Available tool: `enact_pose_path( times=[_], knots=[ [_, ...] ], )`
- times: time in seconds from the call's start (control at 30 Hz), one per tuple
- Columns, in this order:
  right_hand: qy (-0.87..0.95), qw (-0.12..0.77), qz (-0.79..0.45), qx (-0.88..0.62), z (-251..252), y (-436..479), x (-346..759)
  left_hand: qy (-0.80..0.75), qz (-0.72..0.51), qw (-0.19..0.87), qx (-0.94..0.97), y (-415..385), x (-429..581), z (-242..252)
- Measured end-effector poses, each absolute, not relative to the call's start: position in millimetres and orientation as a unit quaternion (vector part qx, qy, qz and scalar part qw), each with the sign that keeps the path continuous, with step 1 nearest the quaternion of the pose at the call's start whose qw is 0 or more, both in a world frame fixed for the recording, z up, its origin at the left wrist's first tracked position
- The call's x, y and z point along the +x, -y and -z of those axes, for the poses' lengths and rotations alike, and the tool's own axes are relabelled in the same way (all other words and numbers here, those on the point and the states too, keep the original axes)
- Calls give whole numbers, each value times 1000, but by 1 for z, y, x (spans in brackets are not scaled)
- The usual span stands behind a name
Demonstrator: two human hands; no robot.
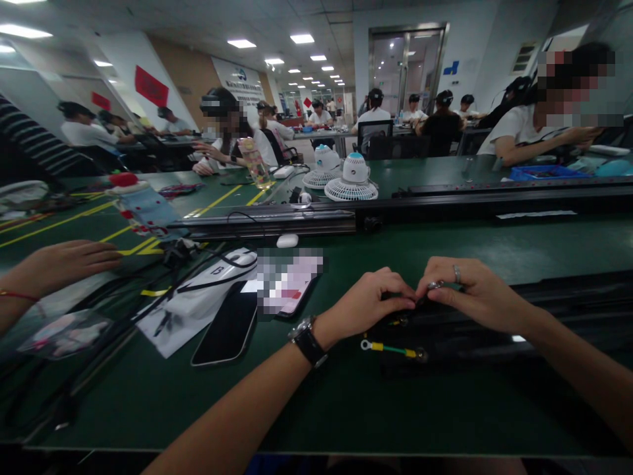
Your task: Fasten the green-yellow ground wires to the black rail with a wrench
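My left hand (pixel 368 300), with a black-strapped watch at the wrist, has its fingers pinched together over the near end of a long dark bar (pixel 494 346). My right hand (pixel 465 290) meets it there, thumb and forefinger closed, fingertips almost touching those of the left. Something small and dark seems to be between the fingertips, but it is too hidden to name. Just below the hands, a short green wire (pixel 394 349) with yellow sleeves and a ring terminal sticks out from the bar's end.
A black phone (pixel 225 326), a second phone (pixel 297 287), a white bag (pixel 182 307) and black cables lie to the left. Another person's hand (pixel 74 264) rests at far left. Behind are a white earbud case (pixel 287 241), dark rails (pixel 277 225) and two white fans (pixel 352 178).
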State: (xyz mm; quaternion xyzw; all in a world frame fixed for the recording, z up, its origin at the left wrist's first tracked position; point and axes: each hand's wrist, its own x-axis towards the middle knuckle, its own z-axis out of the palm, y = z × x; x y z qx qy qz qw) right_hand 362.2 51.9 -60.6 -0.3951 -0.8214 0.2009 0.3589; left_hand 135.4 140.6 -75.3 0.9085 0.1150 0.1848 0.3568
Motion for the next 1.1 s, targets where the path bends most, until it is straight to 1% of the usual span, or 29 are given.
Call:
enact_pose_path(
  times=[0.2,0.43,0.77,1.1],
  knots=[
    [805,315,-268,-426,60,-49,368,-130,-163,350,913,-139,138,72],
    [781,317,-329,-426,56,-48,368,-127,-161,336,919,-138,139,70],
    [782,325,-320,-425,56,-46,368,-112,-172,316,926,-136,139,68],
    [816,328,-259,-400,54,-40,365,-93,-161,325,927,-135,139,64]
  ],
)
